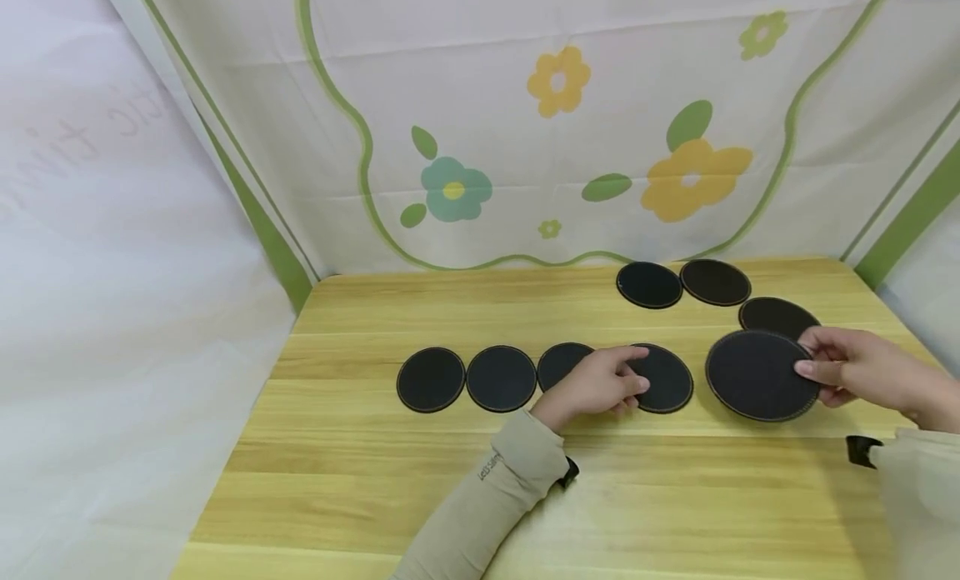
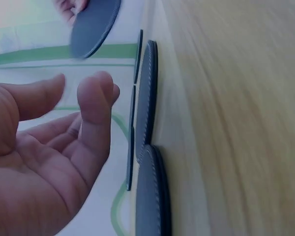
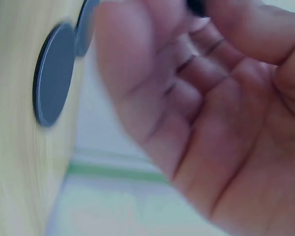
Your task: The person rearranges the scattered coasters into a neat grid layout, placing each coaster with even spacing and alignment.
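A round black coaster (image 1: 761, 375) with a stitched edge is pinched between the thumb and fingers of my right hand (image 1: 862, 367), raised above the right part of the table. My left hand (image 1: 596, 382) hovers with nothing between its relaxed fingers; in the left wrist view, its thumb and index fingertip stand apart. Just beyond its fingertips lies another coaster (image 1: 666, 382), flat on the wood. Partly hidden behind the left hand is a coaster (image 1: 562, 363), and left of it two more, a middle one (image 1: 501, 379) and an end one (image 1: 431, 380), lie side by side.
Farther back on the wooden table (image 1: 420, 497) lie a coaster (image 1: 649, 285) and its neighbour (image 1: 716, 282), nearly touching. A third coaster (image 1: 780, 316) is partly covered by the held one. A flowered white curtain (image 1: 487, 88) hangs along the back edge.
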### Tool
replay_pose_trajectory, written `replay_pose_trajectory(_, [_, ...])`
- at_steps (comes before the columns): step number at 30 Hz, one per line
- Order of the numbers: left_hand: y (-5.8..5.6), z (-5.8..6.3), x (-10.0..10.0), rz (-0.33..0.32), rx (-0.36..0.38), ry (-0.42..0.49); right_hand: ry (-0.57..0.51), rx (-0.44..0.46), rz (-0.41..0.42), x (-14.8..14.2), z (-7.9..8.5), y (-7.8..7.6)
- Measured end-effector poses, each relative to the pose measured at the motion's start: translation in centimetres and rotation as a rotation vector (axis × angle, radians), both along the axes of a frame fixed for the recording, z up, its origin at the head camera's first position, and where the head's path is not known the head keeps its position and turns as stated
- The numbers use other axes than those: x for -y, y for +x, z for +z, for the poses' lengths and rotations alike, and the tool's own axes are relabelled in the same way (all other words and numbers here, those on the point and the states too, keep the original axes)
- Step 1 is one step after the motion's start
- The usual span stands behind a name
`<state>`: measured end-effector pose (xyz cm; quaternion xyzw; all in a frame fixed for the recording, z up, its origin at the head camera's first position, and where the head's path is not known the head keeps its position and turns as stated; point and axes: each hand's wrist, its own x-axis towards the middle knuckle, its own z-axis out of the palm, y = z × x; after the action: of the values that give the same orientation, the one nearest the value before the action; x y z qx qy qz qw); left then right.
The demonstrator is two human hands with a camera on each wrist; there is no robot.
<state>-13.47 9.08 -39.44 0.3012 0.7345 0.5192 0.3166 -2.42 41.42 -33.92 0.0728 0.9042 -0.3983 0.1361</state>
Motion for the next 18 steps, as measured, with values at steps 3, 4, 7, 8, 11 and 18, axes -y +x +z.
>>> replay_pose_trajectory(3, [0.1, 0.3, 0.2, -0.022, 0.02, 0.062, -0.124, -0.1, 0.046, 1.2, -0.3, -1.1])
replay_pose_trajectory(4, [0.1, 0.5, 0.2, -0.025, 0.022, 0.083, -0.178, -0.121, 0.065, 1.7, -0.3, -1.5])
replay_pose_trajectory(7, [0.0, 0.9, 0.2, -0.01, 0.036, 0.141, -0.316, -0.152, 0.125, 3.4, -0.7, -2.9])
replay_pose_trajectory(8, [0.0, 0.9, 0.3, 0.0, 0.044, 0.16, -0.347, -0.151, 0.139, 3.9, -0.8, -3.3])
replay_pose_trajectory(11, [-0.6, 1.2, 0.4, 0.027, 0.097, 0.205, -0.386, -0.138, 0.138, 5.3, -1.0, -3.8])
replay_pose_trajectory(18, [-2.1, 2.6, 1.2, 0.104, 0.102, 0.197, -0.617, -0.155, 0.18, 7.2, -0.7, -4.5])
